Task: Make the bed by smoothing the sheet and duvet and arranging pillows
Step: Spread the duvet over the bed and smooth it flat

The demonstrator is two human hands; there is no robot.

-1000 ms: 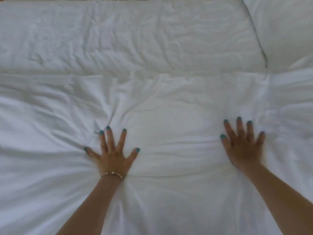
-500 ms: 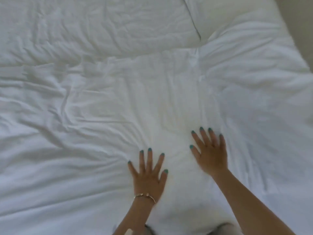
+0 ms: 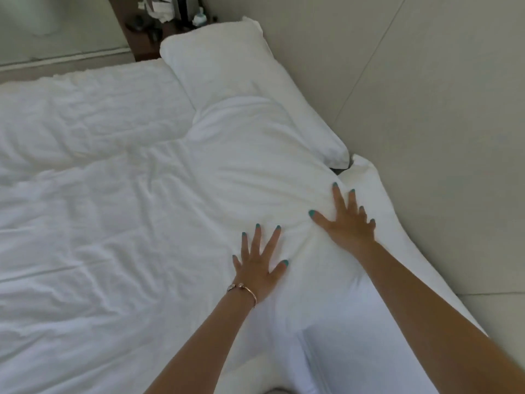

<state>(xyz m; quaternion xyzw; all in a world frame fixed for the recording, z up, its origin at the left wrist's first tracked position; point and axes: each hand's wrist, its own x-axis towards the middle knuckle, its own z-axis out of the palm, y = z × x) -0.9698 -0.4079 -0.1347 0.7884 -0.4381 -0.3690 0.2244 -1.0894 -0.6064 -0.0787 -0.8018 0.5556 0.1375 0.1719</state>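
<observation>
A white duvet [image 3: 127,223] covers most of the bed, wrinkled across its left and middle. My left hand [image 3: 260,265], with a gold bracelet at the wrist, lies flat on the duvet with fingers spread. My right hand [image 3: 345,220] presses flat on the duvet near the bed's right edge, fingers spread, fabric bunched around it. A white pillow [image 3: 241,89] lies at the head of the bed on the right, its lower part under the duvet. A second white pillow or folded bedding [image 3: 85,109] lies to its left.
A dark wooden nightstand [image 3: 142,38] with clutter on top stands beyond the pillow. A pale wall [image 3: 426,109] runs close along the bed's right side. A dark gap [image 3: 338,170] shows between pillow corner and duvet edge.
Both hands have slid to the right across the duvet and now lie close together near the right edge. The view has swung right, bringing the pillow, wall and nightstand into sight.
</observation>
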